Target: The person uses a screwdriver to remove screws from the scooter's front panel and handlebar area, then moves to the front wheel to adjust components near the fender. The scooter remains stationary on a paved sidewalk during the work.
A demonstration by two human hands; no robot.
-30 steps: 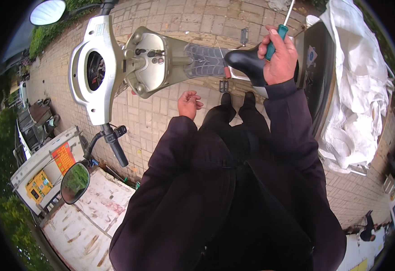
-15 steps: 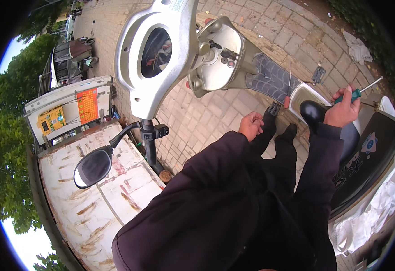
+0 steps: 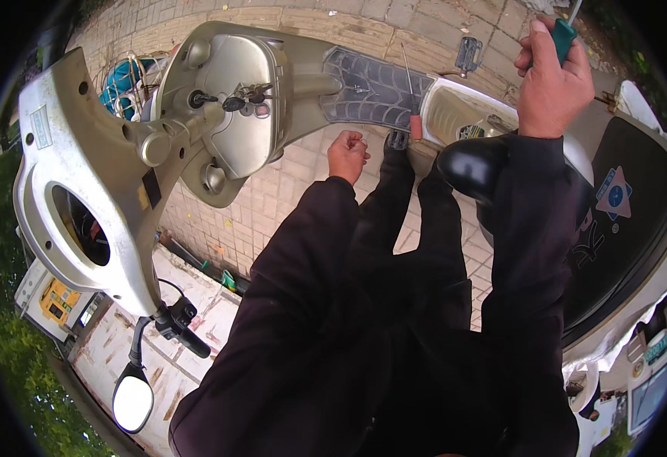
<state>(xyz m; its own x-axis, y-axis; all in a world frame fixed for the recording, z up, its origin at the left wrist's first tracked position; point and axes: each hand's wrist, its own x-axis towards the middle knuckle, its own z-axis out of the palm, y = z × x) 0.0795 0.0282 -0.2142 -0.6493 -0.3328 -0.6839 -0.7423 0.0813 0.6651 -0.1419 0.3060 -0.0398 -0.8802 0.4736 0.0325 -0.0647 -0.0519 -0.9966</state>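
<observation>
A screwdriver [image 3: 564, 39] with a green handle is gripped in my right hand [image 3: 554, 90], raised over the scooter seat's front end. Its metal shaft points up and runs out of the picture. My left hand [image 3: 347, 158] hovers beside the scooter's footboard [image 3: 364, 87] with its fingers curled in. Whether something small is pinched there is hidden. Across the footboard's seat end lies another screwdriver [image 3: 415, 126] with a red handle. Keys [image 3: 248, 97] hang at the ignition on the scooter's front panel [image 3: 234, 141].
The scooter's headlamp-and-handlebar cover [image 3: 82, 198] stands at the left, with a grip and a mirror [image 3: 133, 400] below it. A black seat [image 3: 630, 228] fills the right side. A pedal [image 3: 468, 55] sticks out beyond the footboard. A rusty white cart bed [image 3: 211, 301] stands at lower left.
My view has turned, so the scooter's front sits further left. My right hand has risen with the green screwdriver, whose shaft now points more upward. The left hand keeps its fingers curled.
</observation>
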